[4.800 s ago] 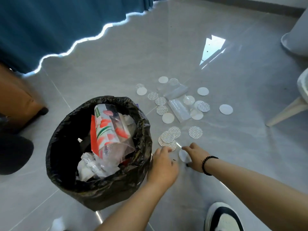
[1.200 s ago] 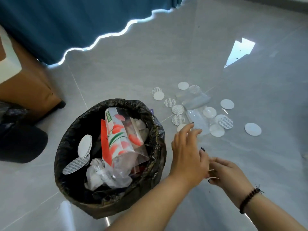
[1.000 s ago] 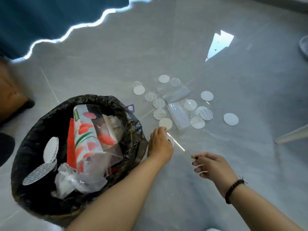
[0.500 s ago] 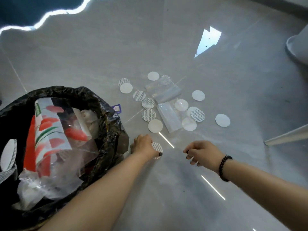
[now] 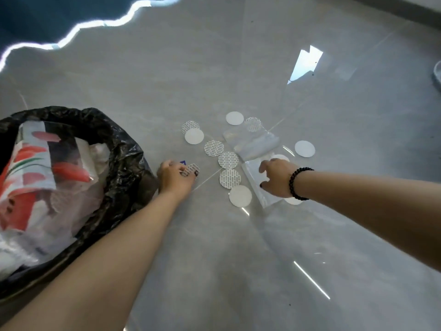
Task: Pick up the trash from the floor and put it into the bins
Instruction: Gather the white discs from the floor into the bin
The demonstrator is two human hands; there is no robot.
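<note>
Glossy grey floor tiles (image 5: 181,68) are filling nearly the whole view, with thin grout lines (image 5: 296,111) crossing them diagonally. At eleven o'clock a dark teal curtain (image 5: 47,13) is hanging down to the floor, and a bright, wavy strip of daylight (image 5: 78,32) is glowing along its hem. Toward one o'clock a window reflection (image 5: 305,64) is shining on the tiles as a pale, angular patch. A darker baseboard (image 5: 393,10) is running along the top right corner, and short streaks of glare (image 5: 310,279) are glinting at five o'clock.
</note>
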